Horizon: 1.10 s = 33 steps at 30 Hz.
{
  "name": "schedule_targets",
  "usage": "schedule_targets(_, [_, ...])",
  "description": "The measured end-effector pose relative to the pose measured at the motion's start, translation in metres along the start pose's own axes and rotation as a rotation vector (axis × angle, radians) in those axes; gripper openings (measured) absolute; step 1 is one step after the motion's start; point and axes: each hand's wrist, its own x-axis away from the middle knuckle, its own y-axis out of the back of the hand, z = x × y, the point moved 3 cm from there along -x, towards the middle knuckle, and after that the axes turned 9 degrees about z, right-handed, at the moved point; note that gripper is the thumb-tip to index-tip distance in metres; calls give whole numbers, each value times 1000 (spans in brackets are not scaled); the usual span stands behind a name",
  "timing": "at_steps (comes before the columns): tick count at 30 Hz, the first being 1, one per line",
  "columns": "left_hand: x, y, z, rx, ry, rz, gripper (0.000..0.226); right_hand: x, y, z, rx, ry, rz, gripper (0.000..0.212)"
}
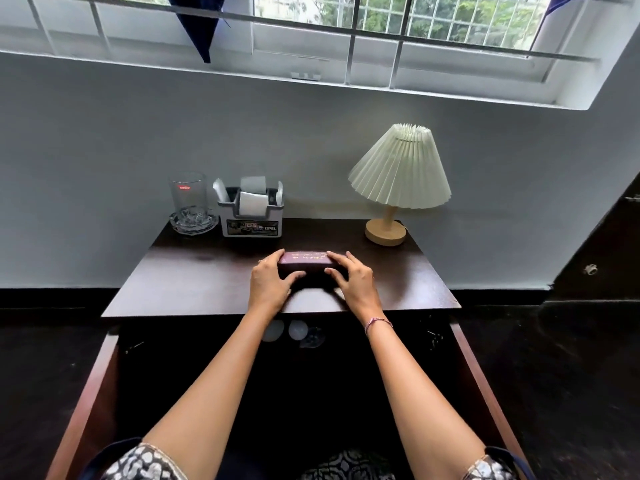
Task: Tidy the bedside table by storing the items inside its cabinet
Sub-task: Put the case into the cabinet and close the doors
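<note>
A small dark maroon case [306, 263] with gold lettering lies in the middle of the dark wooden bedside table [194, 289]. My left hand [272, 284] grips its left end and my right hand [353, 280] grips its right end, fingers curled over the top. The case rests on the tabletop. Below the table's front edge the cabinet [311, 375] stands open, both doors [93, 403] swung out toward me. Its inside is dark, with a few pale round objects [298, 330] near the top.
At the back left a clear glass [187, 195] stands on a glass ashtray [194, 221], next to a white tissue holder [251, 216]. A pleated lamp [398, 181] on a wooden base stands at the back right. A grey wall and window lie behind.
</note>
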Motion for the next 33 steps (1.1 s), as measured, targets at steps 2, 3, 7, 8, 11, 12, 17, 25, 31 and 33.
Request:
schedule_targets(2, [-1, 2, 1, 59, 8, -8, 63, 1, 1, 2, -22, 14, -23, 36])
schedule_targets(3, [-1, 3, 2, 81, 11, -15, 59, 1, 2, 3, -31, 24, -38, 35])
schedule_targets(7, [-1, 6, 4, 129, 18, -31, 49, 0, 4, 4, -59, 31, -64, 30])
schedule_targets(8, [-1, 6, 4, 142, 23, -30, 48, 0, 5, 4, -61, 38, -71, 29])
schedule_targets(11, [-2, 5, 4, 166, 33, -46, 45, -1, 7, 3, -64, 53, -87, 28])
schedule_targets(12, [-2, 5, 4, 174, 32, -55, 44, -1, 7, 3, -71, 54, -90, 27])
schedule_targets(17, [0, 6, 3, 199, 30, -74, 41, 0, 9, 2, -140, 38, -107, 28])
schedule_targets(25, [19, 6, -4, 319, 86, -98, 43, 14, 17, -5, -548, -134, -112, 44])
schedule_targets(31, [46, 6, -14, 413, 95, -104, 40, 45, 21, -5, -663, -188, -170, 36])
schedule_targets(33, [59, 4, -16, 416, 112, -125, 39, 58, 23, -6, -688, -203, -200, 35])
